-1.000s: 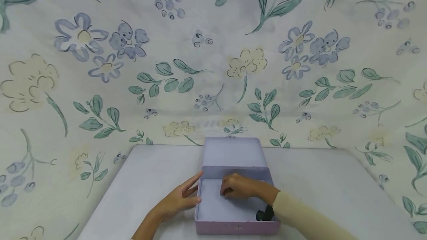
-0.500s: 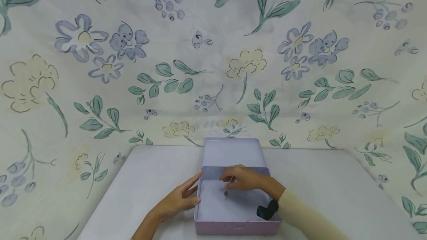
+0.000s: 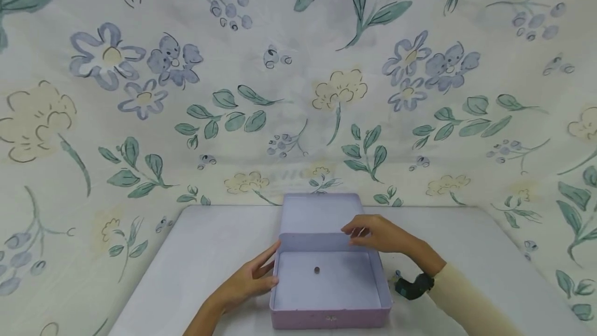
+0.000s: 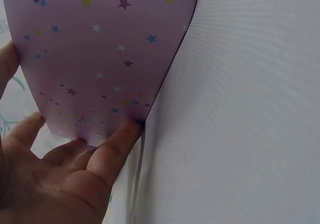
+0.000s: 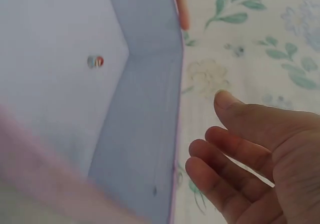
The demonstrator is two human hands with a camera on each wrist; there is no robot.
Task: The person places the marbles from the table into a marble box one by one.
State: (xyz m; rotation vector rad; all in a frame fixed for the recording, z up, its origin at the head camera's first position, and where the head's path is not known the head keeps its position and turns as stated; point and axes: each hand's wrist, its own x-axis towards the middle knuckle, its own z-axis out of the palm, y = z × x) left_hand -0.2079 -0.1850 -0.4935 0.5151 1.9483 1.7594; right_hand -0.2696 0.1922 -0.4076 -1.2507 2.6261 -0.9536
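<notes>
A lilac box [image 3: 298,319] stands on the table with its lid [image 3: 322,211] lifted back. On its pale floor lies one small round piece [image 3: 317,270], red and grey in the right wrist view [image 5: 95,61], too small and blurred to name. My left hand [image 3: 252,279] rests against the box's left side with extended fingers; in the left wrist view its fingertips touch the pink, star-printed outer wall [image 4: 95,48]. Near the back right corner of the box, my right hand [image 3: 380,232] is held with loosely bent fingers and nothing between them.
The white table [image 3: 224,237] extends to both sides of the box. Behind it hangs a floral cloth [image 3: 298,92]. A dark camera [image 3: 414,287] is strapped to my right wrist, beside the box's right wall.
My right hand has let go of the small round piece and moved right and back, away from the box floor. The piece stays inside. My left hand keeps its place.
</notes>
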